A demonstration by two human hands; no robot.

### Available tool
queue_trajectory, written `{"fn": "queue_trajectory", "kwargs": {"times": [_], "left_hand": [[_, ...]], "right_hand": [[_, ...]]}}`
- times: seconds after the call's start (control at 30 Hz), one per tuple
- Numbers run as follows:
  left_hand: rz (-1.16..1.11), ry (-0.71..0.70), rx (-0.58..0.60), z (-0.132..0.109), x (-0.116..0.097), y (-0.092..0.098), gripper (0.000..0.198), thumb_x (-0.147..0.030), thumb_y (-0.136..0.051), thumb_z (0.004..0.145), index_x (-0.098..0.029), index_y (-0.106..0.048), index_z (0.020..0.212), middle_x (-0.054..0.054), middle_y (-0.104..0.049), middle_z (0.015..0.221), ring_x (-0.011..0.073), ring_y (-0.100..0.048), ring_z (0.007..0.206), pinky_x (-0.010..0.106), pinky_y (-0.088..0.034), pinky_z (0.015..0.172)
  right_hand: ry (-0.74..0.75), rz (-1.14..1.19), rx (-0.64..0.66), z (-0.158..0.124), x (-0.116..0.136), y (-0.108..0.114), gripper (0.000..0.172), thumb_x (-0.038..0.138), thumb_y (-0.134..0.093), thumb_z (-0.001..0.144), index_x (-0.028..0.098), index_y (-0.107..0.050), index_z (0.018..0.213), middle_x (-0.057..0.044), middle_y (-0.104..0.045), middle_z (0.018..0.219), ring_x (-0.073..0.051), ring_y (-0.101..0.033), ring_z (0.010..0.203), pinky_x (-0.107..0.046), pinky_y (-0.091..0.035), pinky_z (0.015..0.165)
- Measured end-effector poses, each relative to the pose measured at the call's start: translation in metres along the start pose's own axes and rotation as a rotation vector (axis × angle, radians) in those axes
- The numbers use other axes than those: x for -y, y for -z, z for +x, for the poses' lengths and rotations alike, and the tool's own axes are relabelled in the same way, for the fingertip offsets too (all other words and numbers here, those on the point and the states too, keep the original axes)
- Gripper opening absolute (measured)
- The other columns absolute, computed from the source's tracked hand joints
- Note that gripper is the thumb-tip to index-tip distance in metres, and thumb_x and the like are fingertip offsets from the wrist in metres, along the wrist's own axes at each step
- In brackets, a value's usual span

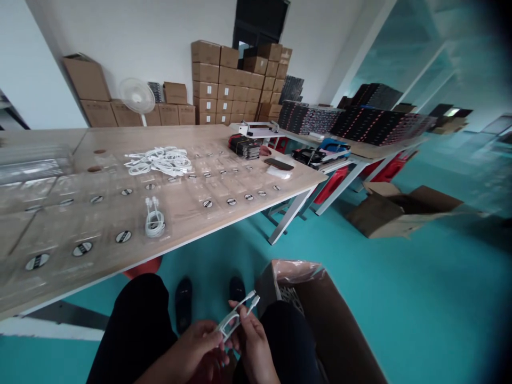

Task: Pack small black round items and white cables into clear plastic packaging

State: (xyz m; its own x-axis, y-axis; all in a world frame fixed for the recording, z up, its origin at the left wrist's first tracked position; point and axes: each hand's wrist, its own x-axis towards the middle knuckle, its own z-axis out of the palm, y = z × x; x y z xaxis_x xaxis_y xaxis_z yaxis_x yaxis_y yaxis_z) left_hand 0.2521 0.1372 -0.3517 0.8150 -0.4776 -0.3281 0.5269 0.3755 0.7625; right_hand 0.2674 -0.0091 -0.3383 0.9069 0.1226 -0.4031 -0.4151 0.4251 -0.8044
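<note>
Over my lap I hold a coiled white charging cable [230,324], its two plug ends pointing up and away from me. My left hand [200,341] pinches the near end of the coil. Closer to the plugs, my right hand [252,336] grips the same cable between thumb and fingers. On the table, one coiled white cable [154,223] lies on a clear plastic sleeve near the front edge. Farther back is a loose heap of white cables [160,161]. Rows of clear sleeves with round black-and-white stickers [124,236] cover the tabletop.
An open carton [340,320] with a plastic liner and white items inside stands at my right knee. Another open carton [400,208] sits on the green floor. Dark boxes [244,146] and a dark phone-like slab [279,164] lie toward the table's right end. Stacked cartons [228,85] line the wall.
</note>
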Motion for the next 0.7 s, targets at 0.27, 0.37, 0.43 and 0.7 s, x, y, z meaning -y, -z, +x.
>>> {"fn": "queue_trajectory", "kwargs": {"times": [0.27,0.37,0.43,0.7], "left_hand": [[0.230,-0.047,-0.258,0.005,0.018,0.011,0.041,-0.057,-0.058,0.082,-0.020,-0.056,0.099,0.009,-0.068,0.094,0.0186,-0.066,0.076,0.025,-0.049,0.059],[0.799,-0.289,-0.244,0.001,0.014,0.015,0.031,-0.037,-0.060,0.085,-0.025,-0.054,0.113,0.007,-0.064,0.115,0.0208,-0.061,0.102,0.033,-0.046,0.090],[1.080,-0.313,-0.190,0.000,0.011,0.016,0.024,-0.026,-0.055,0.086,-0.025,-0.055,0.110,0.005,-0.063,0.116,0.0208,-0.059,0.105,0.033,-0.042,0.093],[0.974,-0.248,-0.170,0.006,0.016,0.017,0.030,-0.044,-0.042,0.093,-0.021,-0.060,0.085,0.003,-0.064,0.086,0.0171,-0.058,0.083,0.028,-0.041,0.077]], "right_hand": [[0.045,-0.078,-0.116,0.012,-0.014,0.008,0.043,0.057,-0.072,0.070,0.016,-0.065,0.080,0.008,-0.044,0.037,-0.006,-0.031,0.036,-0.020,-0.022,0.041],[0.013,-0.096,-0.182,0.016,-0.018,0.012,0.044,0.059,-0.074,0.066,0.017,-0.062,0.068,0.006,-0.047,0.036,-0.006,-0.034,0.035,-0.020,-0.023,0.039],[-0.011,-0.080,-0.168,0.016,-0.020,0.013,0.043,0.058,-0.075,0.065,0.017,-0.061,0.066,0.005,-0.050,0.038,-0.006,-0.038,0.036,-0.019,-0.025,0.040],[-0.050,0.024,-0.096,0.015,-0.020,0.015,0.039,0.050,-0.080,0.063,0.016,-0.068,0.077,0.003,-0.057,0.051,-0.008,-0.046,0.043,-0.019,-0.030,0.042]]}}
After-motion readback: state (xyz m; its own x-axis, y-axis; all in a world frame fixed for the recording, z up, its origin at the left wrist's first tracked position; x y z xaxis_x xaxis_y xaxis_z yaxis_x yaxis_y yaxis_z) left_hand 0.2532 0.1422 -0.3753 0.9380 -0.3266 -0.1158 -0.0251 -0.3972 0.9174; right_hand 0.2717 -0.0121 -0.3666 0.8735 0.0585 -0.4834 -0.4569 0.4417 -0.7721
